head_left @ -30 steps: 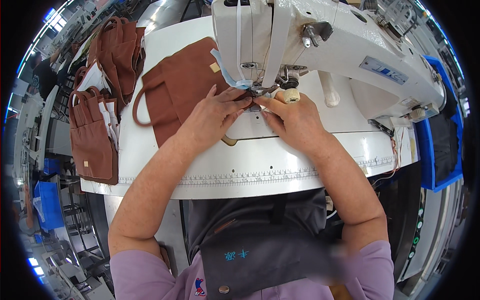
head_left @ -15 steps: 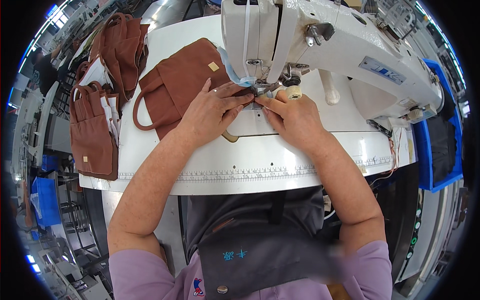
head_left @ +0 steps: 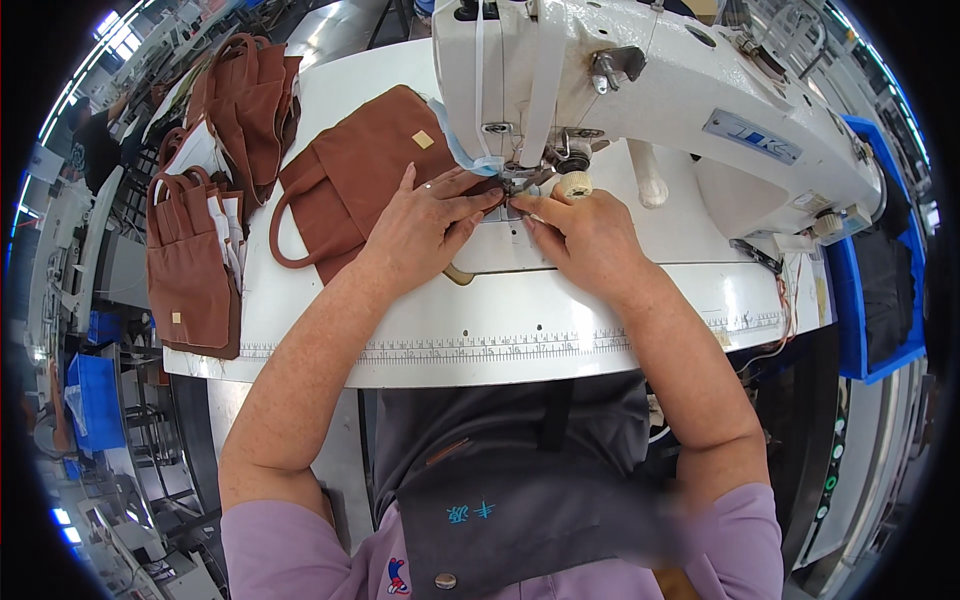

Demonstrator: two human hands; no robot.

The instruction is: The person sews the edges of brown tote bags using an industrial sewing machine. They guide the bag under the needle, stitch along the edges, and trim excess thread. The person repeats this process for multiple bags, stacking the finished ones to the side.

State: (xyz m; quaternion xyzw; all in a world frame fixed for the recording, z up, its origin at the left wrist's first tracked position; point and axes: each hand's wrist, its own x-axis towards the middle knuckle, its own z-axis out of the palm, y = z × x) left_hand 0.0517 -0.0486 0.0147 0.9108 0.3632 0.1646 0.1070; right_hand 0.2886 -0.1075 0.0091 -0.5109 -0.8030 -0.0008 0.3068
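Note:
A brown leather-like handbag with a loop handle and a small gold tag lies flat at the left of the sewing machine. Its right edge runs under the presser foot. My left hand rests over the bag's lower right part, index finger and thumb closed on the edge beside the needle. From the other side, my right hand has its index finger and thumb at the same edge, just right of the foot. Fingers and foot hide most of the stitching spot.
More brown bags hang over the table's left side, with another stack behind them. A ruler strip runs along the white table's near edge. A blue bin with dark material stands at the right.
The view has shifted slightly. The handbag has crept a little nearer me and toward the needle. Both hands keep almost the same pose on its edge.

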